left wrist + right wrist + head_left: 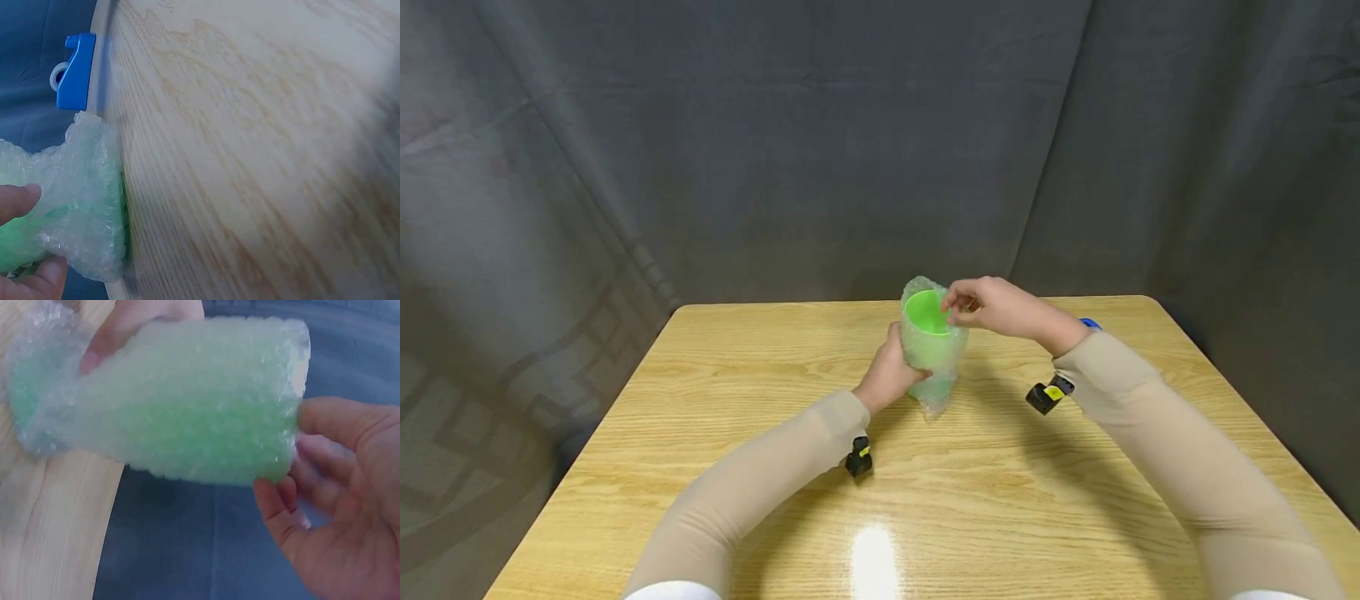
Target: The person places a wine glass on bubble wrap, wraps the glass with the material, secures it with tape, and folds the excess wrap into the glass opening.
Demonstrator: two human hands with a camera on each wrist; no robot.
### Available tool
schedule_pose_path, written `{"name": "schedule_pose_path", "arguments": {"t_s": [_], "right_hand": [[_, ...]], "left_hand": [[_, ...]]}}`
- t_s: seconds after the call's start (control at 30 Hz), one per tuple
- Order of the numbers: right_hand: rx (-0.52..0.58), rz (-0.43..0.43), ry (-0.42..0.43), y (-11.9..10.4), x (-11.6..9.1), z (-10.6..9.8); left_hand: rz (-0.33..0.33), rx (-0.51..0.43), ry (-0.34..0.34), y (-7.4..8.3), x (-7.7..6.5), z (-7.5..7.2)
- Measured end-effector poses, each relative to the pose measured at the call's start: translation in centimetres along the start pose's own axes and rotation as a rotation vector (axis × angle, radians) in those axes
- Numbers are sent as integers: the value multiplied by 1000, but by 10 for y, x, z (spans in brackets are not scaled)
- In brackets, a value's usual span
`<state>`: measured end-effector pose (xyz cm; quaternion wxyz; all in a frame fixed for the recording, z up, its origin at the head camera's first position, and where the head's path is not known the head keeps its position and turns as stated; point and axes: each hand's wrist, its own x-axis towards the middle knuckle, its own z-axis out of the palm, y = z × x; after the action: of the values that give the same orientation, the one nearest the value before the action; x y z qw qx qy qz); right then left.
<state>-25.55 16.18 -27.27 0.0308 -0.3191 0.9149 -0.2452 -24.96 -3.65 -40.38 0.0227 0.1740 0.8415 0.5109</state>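
A bright green goblet (928,312) stands slightly tilted, wrapped in clear bubble wrap (206,400). The wrap narrows below the bowl and widens again around the foot, close over the wooden table. My left hand (891,367) grips the wrapped goblet around its narrow lower part from the left side. At the open mouth, my right hand (992,307) pinches the upper edge of the bubble wrap, with curled fingertips right at the green rim. In the right wrist view, thumb and fingers (325,419) lie on both sides of that edge.
A blue tape dispenser (78,75) with a roll of tape stands near the table edge in the left wrist view; in the head view it is mostly hidden behind the right forearm. Dark grey curtains (850,150) hang behind the wooden table (760,358).
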Motion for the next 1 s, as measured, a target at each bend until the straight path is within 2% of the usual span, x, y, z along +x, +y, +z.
{"name": "schedule_pose_path", "arguments": {"t_s": [0.13,0.43,0.77,1.0], "right_hand": [[20,91,20,-6,5,-1],[-35,95,22,-9,8,-1],[-168,-25,77,-3,11,9],[-346,-169,125,-3,14,11]], "left_hand": [[-8,0,-7,1,0,-1],[-1,-4,-18,1,-1,-1],[7,7,-3,-1,1,-3],[6,5,-4,0,2,-4]]}}
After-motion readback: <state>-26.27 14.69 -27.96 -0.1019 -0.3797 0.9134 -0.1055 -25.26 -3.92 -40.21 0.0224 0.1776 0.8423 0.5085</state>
